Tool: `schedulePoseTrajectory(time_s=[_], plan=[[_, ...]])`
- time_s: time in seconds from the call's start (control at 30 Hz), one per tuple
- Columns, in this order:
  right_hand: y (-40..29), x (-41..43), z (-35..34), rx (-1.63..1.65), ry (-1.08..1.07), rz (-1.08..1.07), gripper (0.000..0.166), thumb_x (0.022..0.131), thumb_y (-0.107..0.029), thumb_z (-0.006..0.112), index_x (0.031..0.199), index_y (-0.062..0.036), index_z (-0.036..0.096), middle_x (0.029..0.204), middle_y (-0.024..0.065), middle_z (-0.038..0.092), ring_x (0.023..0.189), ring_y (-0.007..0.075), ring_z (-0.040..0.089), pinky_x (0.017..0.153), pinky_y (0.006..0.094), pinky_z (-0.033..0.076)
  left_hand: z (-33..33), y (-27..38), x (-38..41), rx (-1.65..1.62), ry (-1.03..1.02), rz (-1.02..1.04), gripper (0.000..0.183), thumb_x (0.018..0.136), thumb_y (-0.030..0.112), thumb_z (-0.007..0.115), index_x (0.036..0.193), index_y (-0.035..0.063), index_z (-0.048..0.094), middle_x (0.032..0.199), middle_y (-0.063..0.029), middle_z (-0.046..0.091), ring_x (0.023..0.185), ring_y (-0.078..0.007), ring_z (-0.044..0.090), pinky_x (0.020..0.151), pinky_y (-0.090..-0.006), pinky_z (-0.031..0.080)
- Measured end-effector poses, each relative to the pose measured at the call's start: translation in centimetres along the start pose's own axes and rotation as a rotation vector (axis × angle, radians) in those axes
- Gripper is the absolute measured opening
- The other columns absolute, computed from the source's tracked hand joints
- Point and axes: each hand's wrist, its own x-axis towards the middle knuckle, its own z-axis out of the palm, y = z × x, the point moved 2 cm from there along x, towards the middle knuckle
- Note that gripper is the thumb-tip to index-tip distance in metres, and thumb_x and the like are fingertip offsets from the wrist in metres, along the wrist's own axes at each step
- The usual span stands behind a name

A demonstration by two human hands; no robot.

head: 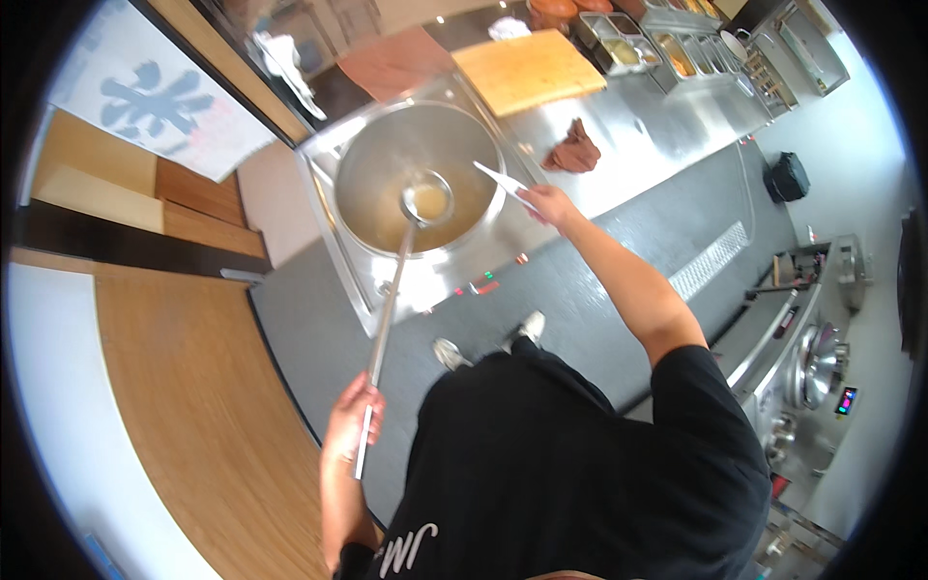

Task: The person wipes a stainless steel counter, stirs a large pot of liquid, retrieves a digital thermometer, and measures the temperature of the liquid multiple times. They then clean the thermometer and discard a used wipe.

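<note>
A large round metal pot [362, 148] with cloudy yellowish-brown liquid is set in a steel cooking station. My left hand [353, 415] grips the long metal handle of a ladle [428, 203], whose bowl holds some of the liquid, inside the pot's outline. With my right hand [549, 206] I hold a slim white utensil [500, 178], its pointed end over the pot's right rim; its exact kind I cannot tell. A crumpled brown cloth [574, 151] lies on the steel counter, right of the pot.
Behind the counter's edge sit a wooden cutting board [531, 71], a reddish-brown mat [395, 61] and metal food containers [616, 47]. A printed fabric curtain [156, 94] hangs at the left above a wooden panel [181, 362]. Cooking equipment [815, 366] stands at the far right.
</note>
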Motion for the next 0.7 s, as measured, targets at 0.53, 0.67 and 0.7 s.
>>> schedulePoseTrajectory(time_s=[0.53, 0.67, 0.7], plan=[[-0.3, -0.7, -2.5, -0.029, 0.070, 0.010, 0.036, 0.090, -0.041, 0.064, 0.078, -0.0073, 0.062, 0.064, -0.0006, 0.053, 0.055, 0.0103, 0.046, 0.051, 0.0267, 0.037, 0.2, 0.0, 1.0, -0.006, -0.060, 0.005, 0.039, 0.098, 0.016, 0.051, 0.136, 0.0071, 0.044, 0.069, -0.0013, 0.050, 0.041, -0.0084, 0.041, 0.033, -0.0236, 0.033], [-0.8, -0.9, -2.2, -0.043, 0.077, 0.011, 0.036, 0.090, -0.042, 0.064, 0.079, -0.0073, 0.063, 0.066, -0.0008, 0.054, 0.055, 0.0103, 0.046, 0.051, 0.0263, 0.038, -0.1, -0.2, 1.1, -0.011, -0.100, 0.006, 0.033, 0.098, 0.017, 0.050, 0.129, 0.0067, 0.047, 0.068, -0.0009, 0.050, 0.042, -0.0082, 0.042, 0.033, -0.0233, 0.033], [-0.8, -0.8, -2.2, -0.042, 0.080, 0.007, 0.036, 0.090, -0.042, 0.064, 0.079, -0.0072, 0.063, 0.066, -0.0007, 0.054, 0.056, 0.0103, 0.047, 0.051, 0.0263, 0.038, 0.0, -0.1, 1.0, -0.009, -0.097, 0.010, 0.031, 0.099, 0.017, 0.050, 0.128, 0.0066, 0.047, 0.068, -0.0008, 0.050, 0.043, -0.0081, 0.042, 0.033, -0.0232, 0.033]])
